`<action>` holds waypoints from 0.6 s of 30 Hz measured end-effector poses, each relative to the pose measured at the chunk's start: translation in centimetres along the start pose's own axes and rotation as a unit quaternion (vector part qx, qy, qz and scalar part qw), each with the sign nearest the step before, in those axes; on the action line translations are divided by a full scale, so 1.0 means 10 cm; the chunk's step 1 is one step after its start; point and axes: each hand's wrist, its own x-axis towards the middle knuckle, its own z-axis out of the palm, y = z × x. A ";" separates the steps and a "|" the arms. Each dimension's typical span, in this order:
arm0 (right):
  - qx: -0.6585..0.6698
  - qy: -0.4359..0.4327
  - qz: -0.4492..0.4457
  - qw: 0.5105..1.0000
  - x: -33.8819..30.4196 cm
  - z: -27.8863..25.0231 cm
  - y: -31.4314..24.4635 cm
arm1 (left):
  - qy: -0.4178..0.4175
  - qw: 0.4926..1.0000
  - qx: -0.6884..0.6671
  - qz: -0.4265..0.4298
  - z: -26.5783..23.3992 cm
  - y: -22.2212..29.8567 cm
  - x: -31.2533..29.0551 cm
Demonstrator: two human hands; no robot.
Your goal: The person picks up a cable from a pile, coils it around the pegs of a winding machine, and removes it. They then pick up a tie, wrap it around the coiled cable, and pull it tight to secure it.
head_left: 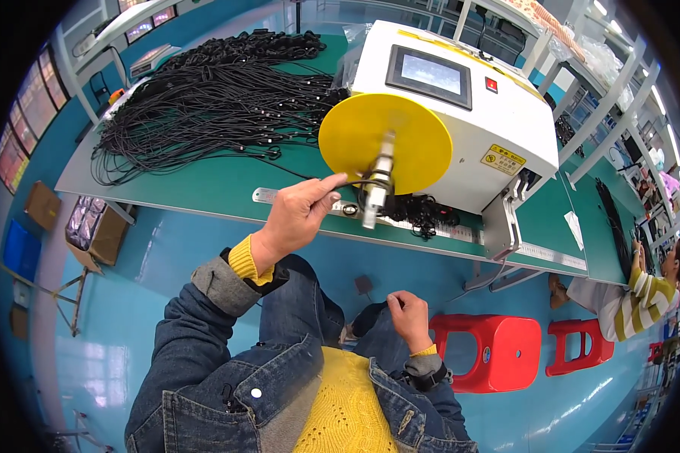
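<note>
At the front edge of the green bench, my left hand (298, 215) pinches a black cable (310, 179) between thumb and forefinger. The cable runs from the left onto the metal spindle (379, 177) of a winding machine (461, 102). Blur on the spindle's upper end hints that it is turning. Behind it stands a round yellow disc (355, 136). My right hand (410, 323) is held over my right thigh with its fingers curled and nothing visible in them. A small bundle of coiled black cable (429, 215) lies below the disc, just right of the spindle.
A large heap of black cables (211, 102) covers the bench's left part. A steel ruler (536, 251) runs along the front edge. Red stools (506, 353) stand on the floor at right, where another person (635, 306) works. An open carton (98, 230) stands left.
</note>
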 end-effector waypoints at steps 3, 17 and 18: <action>0.004 -0.005 0.003 1.000 0.01 0.02 0.00 | 0.003 1.000 -0.005 0.013 0.07 0.04 -0.06; 0.067 0.172 -0.212 0.959 0.77 -0.40 -1.01 | -0.122 0.948 0.284 0.077 0.13 0.59 0.26; 0.038 0.162 -0.207 0.964 0.83 -0.41 -1.02 | -0.122 0.947 0.286 0.079 0.13 0.62 0.28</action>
